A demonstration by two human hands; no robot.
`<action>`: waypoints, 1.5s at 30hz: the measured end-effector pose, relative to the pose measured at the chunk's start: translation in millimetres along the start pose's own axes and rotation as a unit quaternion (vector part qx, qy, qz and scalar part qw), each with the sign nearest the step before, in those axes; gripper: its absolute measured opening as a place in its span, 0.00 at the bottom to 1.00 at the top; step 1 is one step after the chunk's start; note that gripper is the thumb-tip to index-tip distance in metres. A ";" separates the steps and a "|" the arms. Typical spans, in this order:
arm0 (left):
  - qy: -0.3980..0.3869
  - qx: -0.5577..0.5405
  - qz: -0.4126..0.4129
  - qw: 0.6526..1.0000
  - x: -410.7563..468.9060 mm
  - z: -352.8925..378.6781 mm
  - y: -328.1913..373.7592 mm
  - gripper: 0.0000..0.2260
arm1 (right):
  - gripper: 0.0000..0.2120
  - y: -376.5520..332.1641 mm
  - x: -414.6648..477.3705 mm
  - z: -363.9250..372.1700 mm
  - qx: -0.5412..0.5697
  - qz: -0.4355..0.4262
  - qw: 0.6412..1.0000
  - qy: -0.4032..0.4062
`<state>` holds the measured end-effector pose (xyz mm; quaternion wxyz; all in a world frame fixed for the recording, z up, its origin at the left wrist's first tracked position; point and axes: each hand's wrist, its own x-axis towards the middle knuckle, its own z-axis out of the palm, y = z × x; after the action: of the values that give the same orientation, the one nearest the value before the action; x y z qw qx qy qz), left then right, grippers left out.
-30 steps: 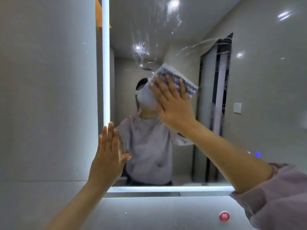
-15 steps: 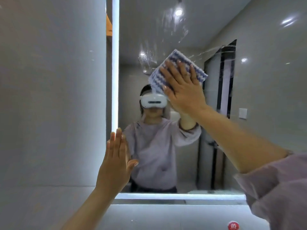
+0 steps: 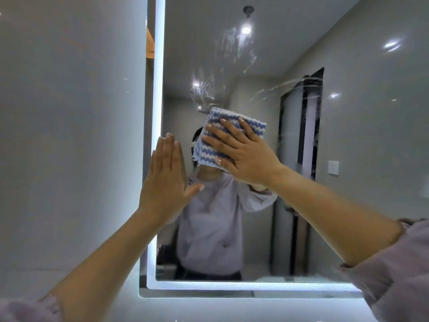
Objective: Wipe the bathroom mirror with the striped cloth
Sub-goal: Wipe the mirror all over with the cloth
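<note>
The bathroom mirror fills the wall ahead, framed by a lit white strip on its left and bottom edges. Wet streaks and droplets mark the glass above the middle. My right hand lies flat with fingers spread, pressing the folded blue-and-white striped cloth against the glass at mid-height. My left hand is open and flat, fingers together, resting against the mirror's left edge just beside the cloth. A person's reflection in a pale purple top stands behind the hands.
A plain grey wall runs to the left of the mirror. The lit strip rises along the mirror's left edge and its bottom strip runs below. A dark doorway and a wall switch show as reflections at the right.
My right hand has slid the cloth down and to the left over the glass, from the streaked area to mid-height. My left hand stays flat on the mirror's left edge.
</note>
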<state>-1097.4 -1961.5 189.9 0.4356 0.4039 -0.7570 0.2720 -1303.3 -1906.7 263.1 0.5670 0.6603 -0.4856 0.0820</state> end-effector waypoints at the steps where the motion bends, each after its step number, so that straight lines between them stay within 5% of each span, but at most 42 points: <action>1: -0.006 0.005 0.004 1.000 4.8 0.2 -0.3 0.50 | 0.25 3.8 3.8 -1.3 0.011 0.020 1.000 0.016; 11: 0.010 -0.016 0.024 1.000 4.8 12.6 -7.9 0.48 | 0.26 34.7 51.3 -12.1 0.081 0.230 0.967 0.076; 21: 0.033 -0.058 0.029 0.997 3.5 15.0 -7.8 0.46 | 0.26 5.9 35.2 -8.7 0.032 0.014 0.999 0.030; 30: 0.018 -0.038 0.009 0.999 4.7 18.7 -9.2 0.46 | 0.26 44.1 91.0 -29.9 0.084 0.240 0.966 0.051; 37: 0.025 -0.044 0.017 0.999 4.8 16.3 -6.8 0.48 | 0.26 -19.9 46.4 -3.3 0.062 0.109 0.991 0.046; 41: 0.017 -0.044 0.015 0.999 5.7 15.2 -8.2 0.48 | 0.26 1.2 47.9 -8.8 0.031 0.047 0.998 0.030; 45: 0.013 -0.030 0.007 0.999 5.5 17.3 -9.0 0.47 | 0.26 41.4 84.0 -26.4 0.088 0.231 0.967 0.054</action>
<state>-1099.0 -1981.5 187.1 0.4556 0.3814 -0.7620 0.2574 -1278.8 -1926.1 355.2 0.4978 0.5720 -0.5847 0.2885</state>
